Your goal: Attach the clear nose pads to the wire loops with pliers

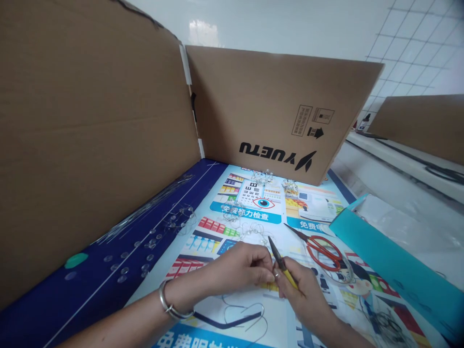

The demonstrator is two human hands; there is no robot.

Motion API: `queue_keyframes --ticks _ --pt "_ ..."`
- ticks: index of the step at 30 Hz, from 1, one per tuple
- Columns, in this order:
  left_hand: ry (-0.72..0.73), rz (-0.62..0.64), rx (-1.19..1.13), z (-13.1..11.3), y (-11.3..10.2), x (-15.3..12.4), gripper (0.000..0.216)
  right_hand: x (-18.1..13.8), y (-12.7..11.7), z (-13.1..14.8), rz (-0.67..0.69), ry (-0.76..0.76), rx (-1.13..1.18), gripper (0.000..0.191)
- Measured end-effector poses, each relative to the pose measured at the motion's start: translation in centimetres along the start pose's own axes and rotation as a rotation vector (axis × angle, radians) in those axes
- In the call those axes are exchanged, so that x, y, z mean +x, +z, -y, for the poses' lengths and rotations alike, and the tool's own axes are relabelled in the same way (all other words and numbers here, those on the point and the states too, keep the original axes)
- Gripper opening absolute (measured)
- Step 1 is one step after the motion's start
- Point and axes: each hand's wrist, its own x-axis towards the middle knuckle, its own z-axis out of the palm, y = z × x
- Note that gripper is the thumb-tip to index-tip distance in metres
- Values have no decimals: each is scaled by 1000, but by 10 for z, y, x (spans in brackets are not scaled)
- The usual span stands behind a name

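Yellow-handled pliers [279, 258] lie across my right hand [302, 285], jaws pointing up and to the left. The right hand's fingertips meet those of my left hand [250, 266], whose fingers are curled in a pinch. Whatever the left fingers hold is too small or hidden to make out. A silver bangle circles the left wrist. Just beyond the hands lies a ring of wire with clear beads [253, 234]. Thin curved wires [250, 319] rest on the printed sheet below the left forearm.
Red-handled scissors [324, 251] lie right of the pliers, near a teal box [391, 270]. Loose clear beads [145, 256] and straight wires [145, 208] are at left. More beaded wire pieces [263, 178] sit by the cardboard panel [275, 106]. Tangled wire [387, 326] lies at lower right.
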Motion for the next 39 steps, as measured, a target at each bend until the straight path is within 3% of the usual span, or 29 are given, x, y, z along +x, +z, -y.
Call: queue_keyframes --ticks 5,10,15,19,22,26,29,33,39 --pt "29 22 129 -7 2 -4 16 1 1 0 15 17 30 22" --pt "12 -103 197 -11 15 -8 26 -1 3 1 -8 56 45 14" --pt "3 -152 158 -5 30 -6 11 -3 5 4 -40 112 14 9" --pt "2 -112 130 -6 26 -5 3 -2 4 5 -36 116 18 8" --pt "66 -57 201 -8 19 -6 9 -2 3 5 -44 92 7 3" --pt "80 -95 242 -7 18 -4 14 -2 3 6 -47 57 16 2" --pt "32 -169 162 -5 19 -1 17 0 3 9 -46 68 106 6" --pt "4 -237 -114 -2 18 2 17 1 2 11 -41 109 304 13" --pt "-54 -223 -556 5 23 8 25 -2 2 6 -47 97 406 17"
